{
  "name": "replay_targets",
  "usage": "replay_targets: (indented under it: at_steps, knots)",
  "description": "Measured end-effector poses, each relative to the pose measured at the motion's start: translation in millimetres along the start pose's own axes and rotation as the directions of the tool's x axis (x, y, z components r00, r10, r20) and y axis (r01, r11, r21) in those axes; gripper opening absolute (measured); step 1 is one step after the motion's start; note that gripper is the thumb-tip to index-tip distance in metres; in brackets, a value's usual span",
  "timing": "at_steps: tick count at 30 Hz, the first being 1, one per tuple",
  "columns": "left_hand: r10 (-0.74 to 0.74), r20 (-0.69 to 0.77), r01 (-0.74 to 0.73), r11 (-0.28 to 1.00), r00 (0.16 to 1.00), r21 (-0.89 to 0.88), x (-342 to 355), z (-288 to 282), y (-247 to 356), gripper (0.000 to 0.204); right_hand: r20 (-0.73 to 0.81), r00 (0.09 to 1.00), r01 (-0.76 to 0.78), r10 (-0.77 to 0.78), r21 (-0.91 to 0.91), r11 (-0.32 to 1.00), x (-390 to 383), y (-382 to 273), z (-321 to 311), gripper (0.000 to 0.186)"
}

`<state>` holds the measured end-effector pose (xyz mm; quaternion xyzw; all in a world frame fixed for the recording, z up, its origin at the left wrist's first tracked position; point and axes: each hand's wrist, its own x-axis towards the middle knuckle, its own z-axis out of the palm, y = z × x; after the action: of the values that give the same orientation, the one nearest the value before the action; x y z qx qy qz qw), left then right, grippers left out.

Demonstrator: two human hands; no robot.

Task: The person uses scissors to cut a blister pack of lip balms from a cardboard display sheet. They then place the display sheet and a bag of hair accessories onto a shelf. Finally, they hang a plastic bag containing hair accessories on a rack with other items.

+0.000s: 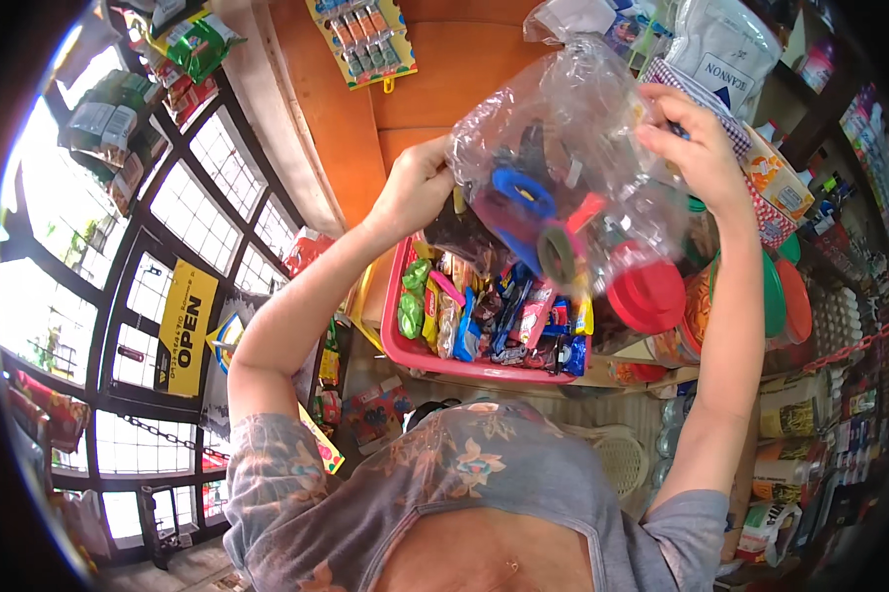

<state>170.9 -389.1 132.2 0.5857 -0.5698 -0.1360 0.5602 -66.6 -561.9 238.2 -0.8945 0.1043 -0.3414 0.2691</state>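
From the head view I had the crumpled, clear plastic bag [584, 118] raised between both hands, overlapping the far side of the pink rectangular plastic basket [464, 371] of colourful wrapped snacks [446, 318]. The left hand [413, 189] had its fingers pinched on the bag's left edge; the right hand [703, 150] curled its fingers at the opposite edge, though I couldn't tell whether they gripped. I judged the film light, limp and slippery — easily torn — while the bright blue loop [523, 191] and the olive-green loop [557, 257] inside looked stiff and likely to drag it down. Gathered plastic high on both sides seemed the best hold. Glare and creases blurred the contents; their dark parts I couldn't identify.
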Motion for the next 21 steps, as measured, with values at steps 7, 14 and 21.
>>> replay_targets:
  at_steps: [7, 14, 21]
  knots:
    - [-0.044, -0.069, 0.028, 0.977, 0.997, -0.211, -19, 7, -6, 0.033, 0.139, 0.989, 0.065, -0.055, -0.069, 0.996, 39, 1, 19, 0.015]
    - [-0.038, 0.24, 0.159, 0.848, 0.97, -0.506, 1, -47, -7, 0.056, 0.222, 0.938, 0.301, -0.267, -0.136, 0.944, 55, -25, 45, 0.015]
    - [0.139, 0.293, -0.101, 0.985, 0.946, -0.141, 36, -54, 55, 0.068, 0.267, 0.938, 0.304, -0.222, -0.319, 0.898, 52, -64, 70, 0.011]
